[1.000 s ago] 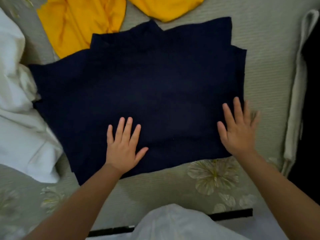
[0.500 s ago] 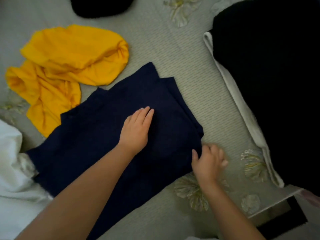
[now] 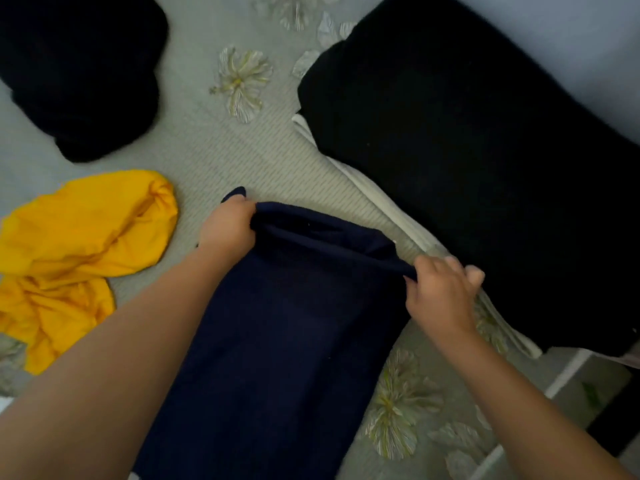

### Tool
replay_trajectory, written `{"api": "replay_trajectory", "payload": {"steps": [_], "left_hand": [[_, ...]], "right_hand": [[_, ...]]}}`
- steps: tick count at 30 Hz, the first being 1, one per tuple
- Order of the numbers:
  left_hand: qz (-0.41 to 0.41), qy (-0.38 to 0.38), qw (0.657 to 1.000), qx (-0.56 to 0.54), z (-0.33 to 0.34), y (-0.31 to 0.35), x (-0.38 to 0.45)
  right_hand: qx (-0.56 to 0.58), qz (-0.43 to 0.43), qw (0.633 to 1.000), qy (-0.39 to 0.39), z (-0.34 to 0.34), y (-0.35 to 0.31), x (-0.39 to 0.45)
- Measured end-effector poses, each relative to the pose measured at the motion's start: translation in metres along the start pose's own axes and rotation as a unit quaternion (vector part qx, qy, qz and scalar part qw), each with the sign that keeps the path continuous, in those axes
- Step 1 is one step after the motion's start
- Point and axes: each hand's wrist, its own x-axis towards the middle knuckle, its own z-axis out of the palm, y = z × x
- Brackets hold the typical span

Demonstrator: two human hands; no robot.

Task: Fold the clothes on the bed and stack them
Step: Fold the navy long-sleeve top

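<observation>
We hold the navy garment (image 3: 277,323) by its far edge, left hand (image 3: 227,230) and right hand (image 3: 441,296) each clenched on a corner; the black stack (image 3: 485,168) lies just right of the right grip, nearest that hand.

Two bare forearms in frame, no sleeves visible up to the frame edge. Left hand (image 3: 227,225) and right hand (image 3: 441,292): no gloves, rings, watch or wristband showing. Right-hand fingers (image 3: 450,263) slightly motion-blurred, nails too soft to judge. Rest of the body out of shot, clothing can't be told
</observation>
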Motion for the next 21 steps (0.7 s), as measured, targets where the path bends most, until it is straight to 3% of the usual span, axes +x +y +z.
{"api": "replay_trajectory", "payload": {"steps": [5, 8, 14, 21], "left_hand": [[0.056, 0.173, 0.978, -0.099, -0.035, 0.026, -0.013], [0.108, 0.247, 0.954, -0.128, -0.042, 0.016, -0.052], [0.229, 0.195, 0.953, -0.031, 0.001, -0.044, -0.18], [0.129, 0.115, 0.985, -0.025, 0.08, -0.089, -0.28]], "right_hand": [[-0.033, -0.092, 0.979, 0.178, -0.047, 0.018, 0.032], [-0.004, -0.16, 0.961, 0.224, -0.065, 0.014, 0.009], [0.069, -0.247, 0.952, 0.167, -0.049, -0.006, -0.11], [0.042, -0.306, 0.945, 0.107, 0.02, -0.025, -0.231]]}}
